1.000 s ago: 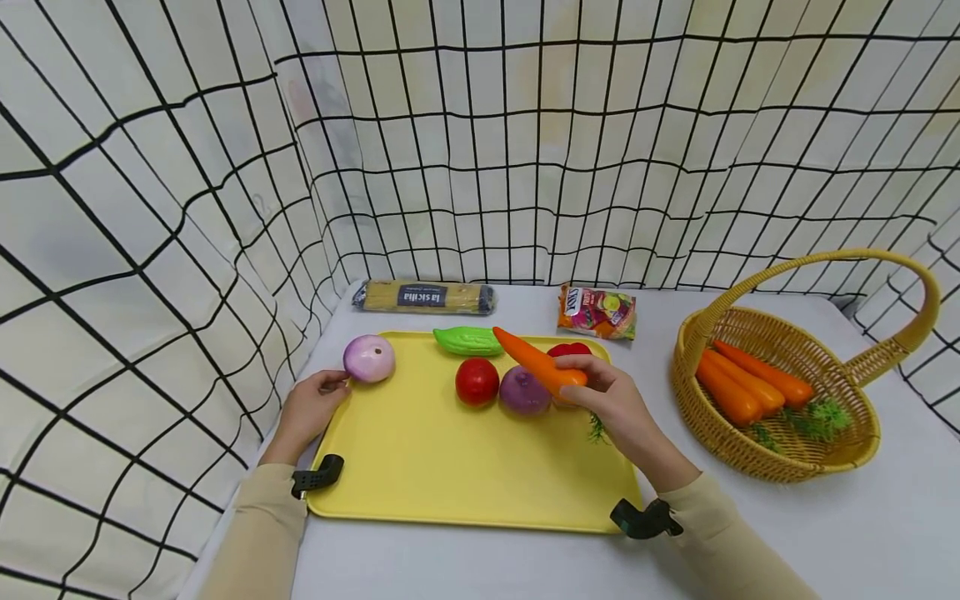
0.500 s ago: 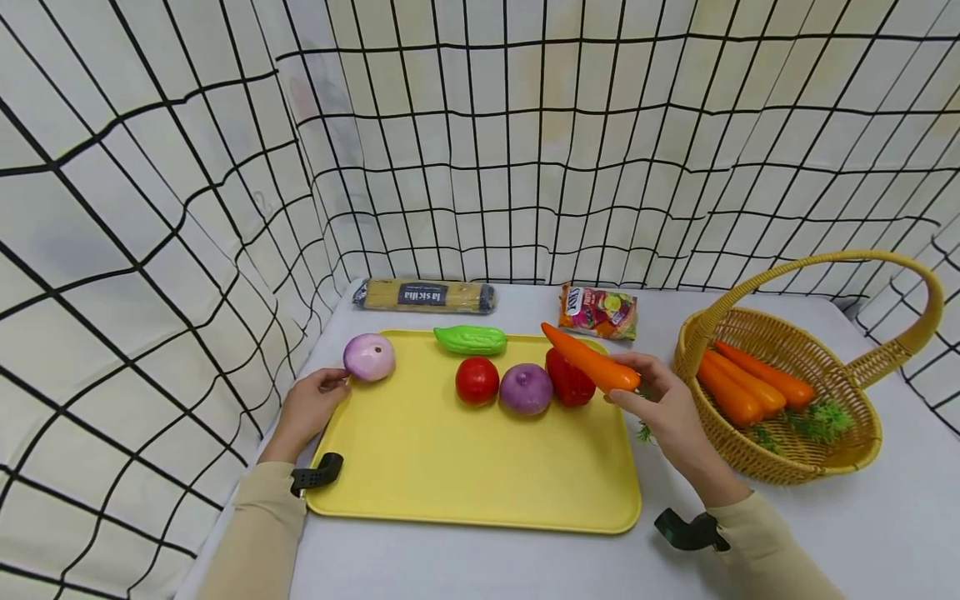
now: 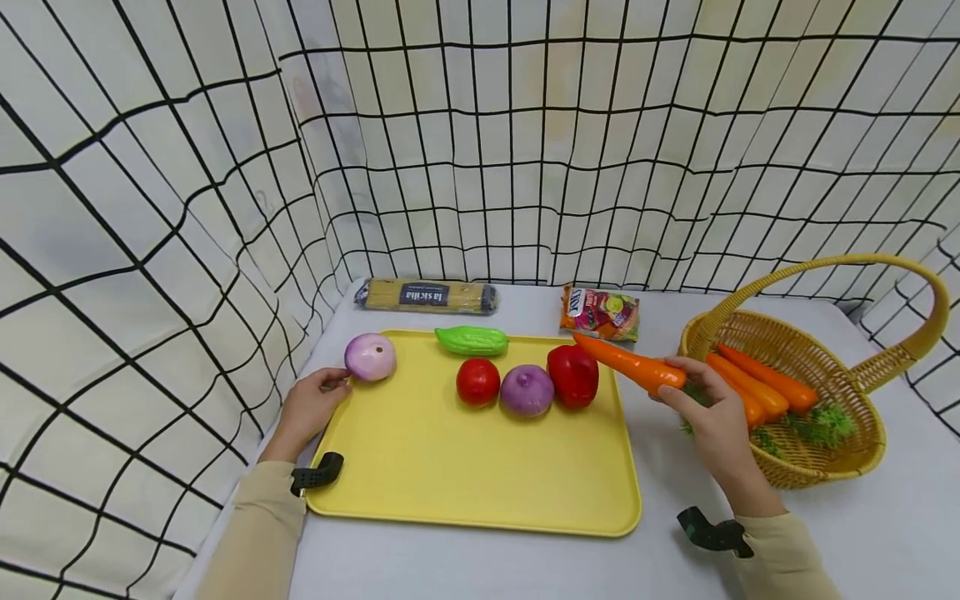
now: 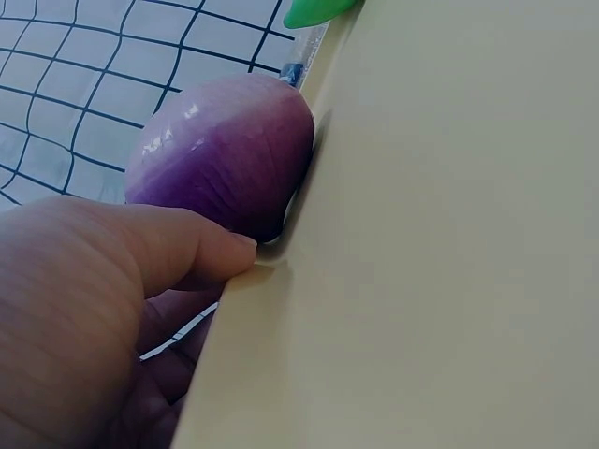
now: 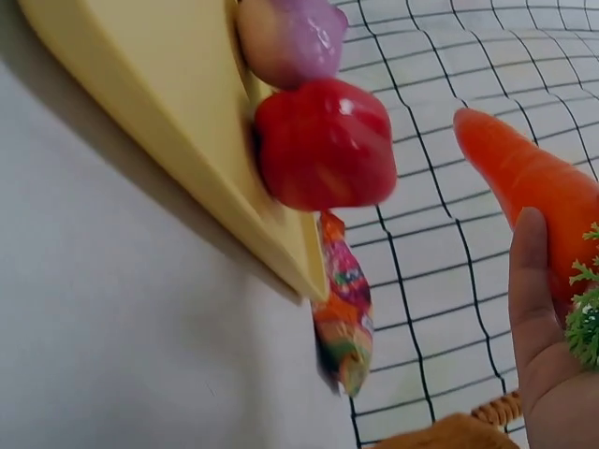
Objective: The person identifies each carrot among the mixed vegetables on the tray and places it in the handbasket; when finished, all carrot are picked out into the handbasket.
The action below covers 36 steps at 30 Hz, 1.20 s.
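Observation:
My right hand (image 3: 716, 421) holds an orange carrot (image 3: 630, 362) by its thick end, between the tray and the basket. The carrot's tip points left toward the red bell pepper (image 3: 573, 377); its green top (image 5: 586, 323) shows in the right wrist view. My left hand (image 3: 311, 412) pinches the left rim of the yellow tray (image 3: 465, 467), thumb on top and other fingers outside, partly hidden. Just beyond the thumb a purple onion (image 4: 225, 154) rests at the tray's left edge. A tomato (image 3: 477, 382), another purple onion (image 3: 527, 391) and a green bitter melon (image 3: 472, 340) lie on the tray.
A wicker basket (image 3: 870, 433) with a tall handle stands at the right, holding several carrots (image 3: 776, 385). Behind the tray lie a spaghetti pack (image 3: 426, 296) and a colourful candy bag (image 3: 600, 313). Black netting (image 3: 510, 167) over white cloth encloses the table.
My right hand has carried the carrot rightward, from above the tray's vegetables to beside the basket, uncovering the bell pepper. My left hand stays at the tray's rim.

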{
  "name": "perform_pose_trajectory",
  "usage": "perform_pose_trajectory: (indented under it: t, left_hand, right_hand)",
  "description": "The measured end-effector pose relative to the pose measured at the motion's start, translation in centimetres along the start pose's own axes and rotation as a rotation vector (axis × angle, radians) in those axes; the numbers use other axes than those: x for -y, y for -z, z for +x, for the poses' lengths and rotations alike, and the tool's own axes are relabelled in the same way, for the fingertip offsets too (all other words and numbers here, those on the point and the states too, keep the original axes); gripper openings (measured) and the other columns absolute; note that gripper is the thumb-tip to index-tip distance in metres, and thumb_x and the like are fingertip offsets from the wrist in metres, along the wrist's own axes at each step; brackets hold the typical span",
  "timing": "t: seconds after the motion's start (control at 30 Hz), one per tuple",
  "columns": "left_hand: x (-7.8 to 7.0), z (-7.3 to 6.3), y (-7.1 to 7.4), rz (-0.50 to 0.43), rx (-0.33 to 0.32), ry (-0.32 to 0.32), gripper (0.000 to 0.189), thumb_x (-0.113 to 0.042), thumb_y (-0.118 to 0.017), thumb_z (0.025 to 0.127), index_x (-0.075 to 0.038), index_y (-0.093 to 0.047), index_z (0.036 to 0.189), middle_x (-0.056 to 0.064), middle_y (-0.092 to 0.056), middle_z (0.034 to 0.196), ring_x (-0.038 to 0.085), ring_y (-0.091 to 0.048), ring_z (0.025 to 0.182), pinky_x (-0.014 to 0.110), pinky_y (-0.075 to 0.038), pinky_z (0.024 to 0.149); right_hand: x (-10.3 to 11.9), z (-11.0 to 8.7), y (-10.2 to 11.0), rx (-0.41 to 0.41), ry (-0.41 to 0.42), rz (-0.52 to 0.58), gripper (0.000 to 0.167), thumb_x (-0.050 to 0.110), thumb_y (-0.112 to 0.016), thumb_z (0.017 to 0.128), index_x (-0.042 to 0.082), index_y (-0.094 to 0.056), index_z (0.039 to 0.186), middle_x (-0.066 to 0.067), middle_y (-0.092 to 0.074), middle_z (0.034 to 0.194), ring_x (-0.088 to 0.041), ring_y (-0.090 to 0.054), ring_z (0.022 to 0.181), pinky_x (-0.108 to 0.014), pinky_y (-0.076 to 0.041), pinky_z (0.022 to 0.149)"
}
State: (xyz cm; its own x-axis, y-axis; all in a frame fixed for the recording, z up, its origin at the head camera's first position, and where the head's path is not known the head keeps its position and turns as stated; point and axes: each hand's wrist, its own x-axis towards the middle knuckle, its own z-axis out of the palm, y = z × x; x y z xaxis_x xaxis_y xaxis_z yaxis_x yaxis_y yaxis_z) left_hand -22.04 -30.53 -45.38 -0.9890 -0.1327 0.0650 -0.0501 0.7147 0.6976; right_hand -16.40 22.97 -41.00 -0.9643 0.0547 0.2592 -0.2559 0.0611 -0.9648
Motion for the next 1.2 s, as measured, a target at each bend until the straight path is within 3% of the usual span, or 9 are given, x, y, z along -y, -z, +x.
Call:
perform_pose_trajectory:
  t: [0.27,0.4,0.53,0.7,0.97,1.2]
  left_hand:
    - [0.1,0.2,-0.2,-0.005,0.008,-0.006,0.035,-0.020,-0.058,0.095,0.002,-0.062,0.122,0.021,-0.065,0.111,0.033,-0.060,0.102,0.039,-0.043,0.086]
    - [0.1,0.2,-0.2,-0.006,0.013,-0.003,0.036,-0.020,-0.057,0.095,0.002,-0.061,0.123,0.021,-0.065,0.112,0.033,-0.060,0.102,0.039,-0.043,0.086]
    - [0.1,0.1,-0.1,-0.001,0.014,0.003,0.036,-0.019,-0.057,0.095,0.002,-0.061,0.124,0.021,-0.065,0.113,0.032,-0.059,0.103,0.039,-0.043,0.086]
    - [0.0,0.2,-0.1,-0.002,0.015,0.001,0.037,-0.019,-0.057,0.095,0.003,-0.060,0.125,0.021,-0.064,0.113,0.033,-0.059,0.103,0.039,-0.043,0.086]
    - [-0.1,0.1,-0.1,0.003,0.015,0.006,0.036,-0.019,-0.056,0.095,0.002,-0.061,0.124,0.021,-0.065,0.113,0.032,-0.059,0.102,0.038,-0.043,0.085]
    - [0.0,0.2,-0.1,0.004,0.012,0.014,0.036,-0.020,-0.057,0.095,0.001,-0.061,0.124,0.020,-0.065,0.112,0.030,-0.059,0.101,0.036,-0.043,0.084]
  right_hand:
    - [0.4,-0.4,1.6,-0.089,0.060,-0.022,0.034,0.006,-0.065,0.093,-0.002,-0.059,0.126,-0.002,-0.062,0.117,-0.013,-0.066,0.091,-0.018,-0.052,0.080]
    - [0.6,-0.5,2.5,-0.128,0.117,0.038,0.031,0.000,-0.061,0.094,-0.006,-0.059,0.125,-0.006,-0.062,0.119,-0.016,-0.062,0.097,-0.022,-0.054,0.078]
    - [0.9,-0.3,3.5,-0.177,0.144,0.087,0.028,-0.002,-0.058,0.094,-0.008,-0.060,0.122,-0.008,-0.064,0.118,-0.017,-0.063,0.093,-0.022,-0.055,0.073]
    - [1.0,-0.2,5.1,-0.218,0.145,0.174,0.027,-0.005,-0.055,0.094,-0.011,-0.060,0.120,-0.009,-0.063,0.112,-0.018,-0.061,0.090,-0.022,-0.056,0.069]
    - [1.3,-0.1,7.0,-0.236,0.141,0.225,0.026,-0.002,-0.052,0.096,-0.013,-0.056,0.120,-0.012,-0.056,0.109,-0.018,-0.058,0.084,-0.020,-0.054,0.066]
    - [1.6,0.0,8.3,-0.354,0.161,0.301,0.026,-0.001,-0.051,0.097,-0.018,-0.056,0.116,-0.015,-0.058,0.102,-0.020,-0.058,0.073,-0.022,-0.054,0.059]
